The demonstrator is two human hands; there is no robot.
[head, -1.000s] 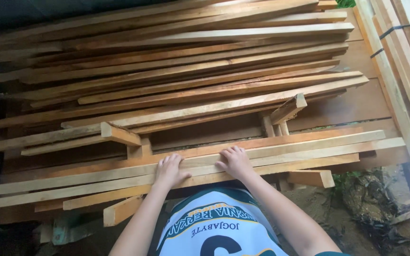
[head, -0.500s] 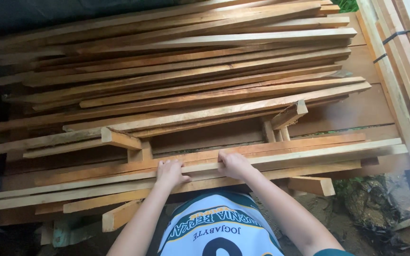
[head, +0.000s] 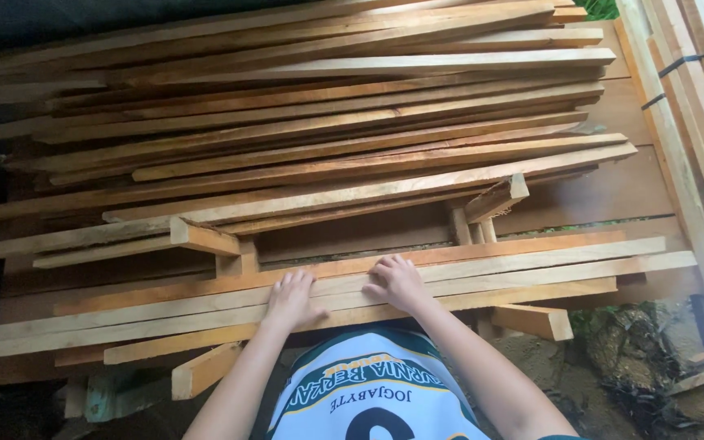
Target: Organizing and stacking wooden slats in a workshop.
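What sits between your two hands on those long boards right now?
Only bare wood: the head view shows the left hand and right hand flat on the long pale wooden boards, with nothing lying on the stretch between them.

Both hands (head: pixel 344 292) flat on wooden slats (head: pixel 482 265)

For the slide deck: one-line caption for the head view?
Both hands, left hand and right hand, rest flat on long planks fronting a stacked lumber pile.
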